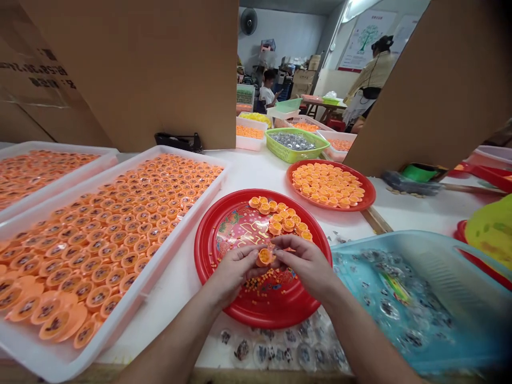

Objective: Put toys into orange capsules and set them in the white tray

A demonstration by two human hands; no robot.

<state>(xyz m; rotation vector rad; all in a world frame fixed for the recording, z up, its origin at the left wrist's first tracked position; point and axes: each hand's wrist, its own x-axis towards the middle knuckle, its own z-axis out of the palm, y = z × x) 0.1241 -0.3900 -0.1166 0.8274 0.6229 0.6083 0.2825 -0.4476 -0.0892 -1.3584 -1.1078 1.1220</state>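
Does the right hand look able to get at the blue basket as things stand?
Probably yes: the right hand is close to the blue plastic basket and nothing stands between them, though it holds an orange cup.

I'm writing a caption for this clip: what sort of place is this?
Likely a hand-assembly workshop: white trays packed with orange plastic capsules, a red plate of more, and a blue basket of clear blisters.
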